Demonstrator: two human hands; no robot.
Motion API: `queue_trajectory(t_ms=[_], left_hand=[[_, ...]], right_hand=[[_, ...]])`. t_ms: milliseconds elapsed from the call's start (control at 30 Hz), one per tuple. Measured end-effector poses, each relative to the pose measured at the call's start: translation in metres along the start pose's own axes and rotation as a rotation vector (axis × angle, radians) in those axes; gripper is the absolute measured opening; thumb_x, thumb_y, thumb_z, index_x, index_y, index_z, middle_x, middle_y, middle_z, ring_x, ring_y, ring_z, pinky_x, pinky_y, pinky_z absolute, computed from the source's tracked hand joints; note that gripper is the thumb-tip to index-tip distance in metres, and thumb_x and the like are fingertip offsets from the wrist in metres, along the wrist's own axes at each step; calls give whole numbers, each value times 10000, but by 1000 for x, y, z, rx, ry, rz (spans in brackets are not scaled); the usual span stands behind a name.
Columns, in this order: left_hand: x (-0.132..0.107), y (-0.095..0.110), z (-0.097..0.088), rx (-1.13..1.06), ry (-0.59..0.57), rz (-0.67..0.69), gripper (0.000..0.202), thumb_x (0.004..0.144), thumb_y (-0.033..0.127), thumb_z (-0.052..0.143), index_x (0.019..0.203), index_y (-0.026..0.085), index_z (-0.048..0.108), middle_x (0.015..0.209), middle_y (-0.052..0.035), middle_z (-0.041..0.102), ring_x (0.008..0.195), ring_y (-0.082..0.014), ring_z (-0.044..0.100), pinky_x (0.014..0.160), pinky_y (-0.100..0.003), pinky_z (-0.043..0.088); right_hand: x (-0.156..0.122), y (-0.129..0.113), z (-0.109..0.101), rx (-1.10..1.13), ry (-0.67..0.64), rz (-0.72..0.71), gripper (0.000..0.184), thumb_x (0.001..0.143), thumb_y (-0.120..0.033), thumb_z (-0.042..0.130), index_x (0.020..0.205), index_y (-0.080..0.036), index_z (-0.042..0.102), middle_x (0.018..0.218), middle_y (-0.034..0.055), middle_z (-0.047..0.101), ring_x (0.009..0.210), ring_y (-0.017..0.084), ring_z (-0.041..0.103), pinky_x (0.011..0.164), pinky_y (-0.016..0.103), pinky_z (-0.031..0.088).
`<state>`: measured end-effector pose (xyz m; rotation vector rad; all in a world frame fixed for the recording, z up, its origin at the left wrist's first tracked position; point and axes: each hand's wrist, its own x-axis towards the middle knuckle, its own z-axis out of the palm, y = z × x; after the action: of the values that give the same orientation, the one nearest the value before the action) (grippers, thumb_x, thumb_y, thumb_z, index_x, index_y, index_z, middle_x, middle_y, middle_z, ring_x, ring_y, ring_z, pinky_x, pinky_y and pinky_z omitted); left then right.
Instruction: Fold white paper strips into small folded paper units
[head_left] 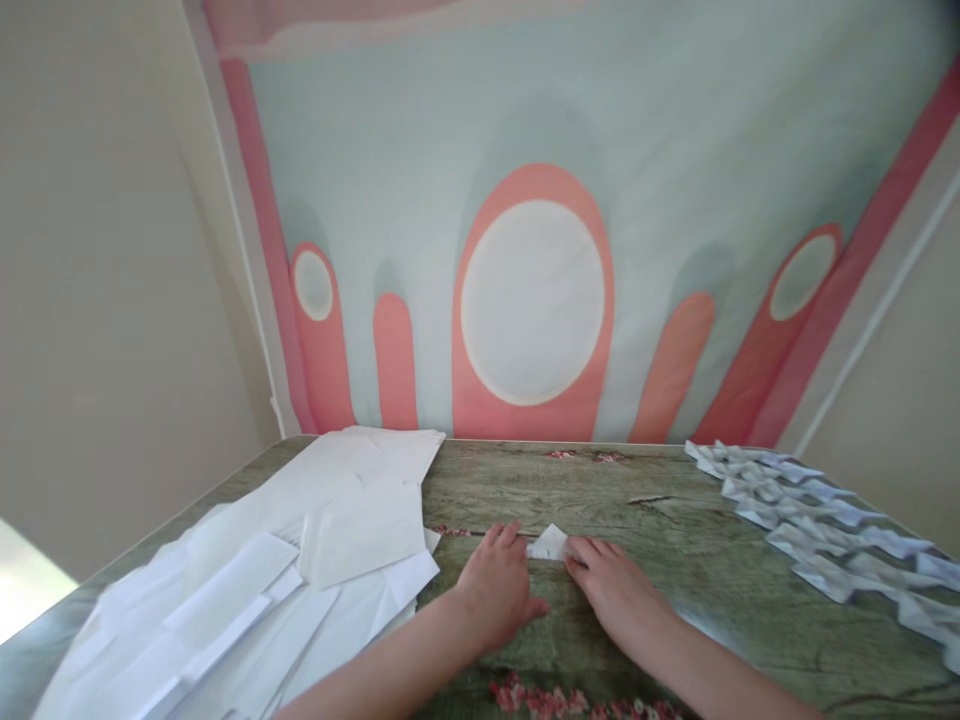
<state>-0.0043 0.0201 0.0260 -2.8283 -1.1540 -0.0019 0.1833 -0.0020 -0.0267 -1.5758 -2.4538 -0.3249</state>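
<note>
Left of the slip [551, 543], the left hand [498, 585] rests fingertips at its end, thumb spread, pinching nothing; right of it, the right hand [613, 592] touches its edge, pinch unclear, both seemingly steadying it on the table [517, 485]. Sheets [367, 535] lie farther left.

From where I stand, both of the person's forearms are bare and enter from the near side, angled inward. The left forearm [390, 660] runs forward and to the right; the right forearm [705, 655] mirrors it. Left hand [495, 588]: back uppermost, fingers forward and slightly bent, thumb spread well clear. Right hand [613, 592]: back uppermost, fingers bent toward the left, thumb drawn in near the forefinger. The hands are near each other, not touching.
</note>
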Motion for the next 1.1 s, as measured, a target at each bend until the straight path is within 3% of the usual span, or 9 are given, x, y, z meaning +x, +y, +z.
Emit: queue_trajectory(t_ms=[200,400,500,667,800,933,1100], left_hand=[[-23,4,-3,-152,53,-9,497,807,422,553,1165,77,551,1184,-151,557,1143,-283,441,993,-394,305],[-38,26,-7,-254,72,-68,217,814,307,529,910,155,650,957,-111,641,974,-266,546,893,-397,378],[-35,36,-4,-334,113,-131,314,781,292,558,1071,178,595,1069,-101,613,1010,-264,536,903,-392,376],[-28,44,13,-458,171,-185,528,755,335,578,1244,164,470,1198,-110,546,1109,-281,476,949,-403,351],[-29,42,26,-527,206,-163,573,759,314,579,1283,150,415,1242,-118,513,1157,-266,440,995,-408,312],[-29,37,36,-561,249,-201,645,740,315,611,1309,139,364,1316,-139,440,1232,-275,365,1033,-429,272],[-27,35,43,-590,272,-155,588,734,280,621,1265,173,393,1262,-119,481,1202,-270,393,1018,-458,281]], right_hand=[[-26,4,-4,103,-30,43,579,716,46,424,1212,-226,550,1252,110,532,1136,254,481,909,382,385],[-54,-6,-10,275,-96,60,660,658,34,436,1246,-252,523,1311,113,484,1179,262,445,944,420,358],[-61,-16,-16,342,-90,45,682,634,42,425,1228,-273,537,1293,90,503,1178,243,447,959,418,352],[-66,-24,-21,463,-10,72,587,695,4,412,1189,-273,567,1234,64,541,1130,219,491,951,390,388],[-65,-18,-10,587,151,175,345,835,-206,453,1152,-230,586,1203,88,549,1098,232,516,940,394,418],[-62,-11,0,678,259,271,320,854,-319,468,1126,-198,585,1137,102,573,1074,228,532,927,387,440],[-62,-10,-2,712,257,268,295,849,-320,493,1103,-207,592,1085,100,594,1043,234,542,909,403,444]])
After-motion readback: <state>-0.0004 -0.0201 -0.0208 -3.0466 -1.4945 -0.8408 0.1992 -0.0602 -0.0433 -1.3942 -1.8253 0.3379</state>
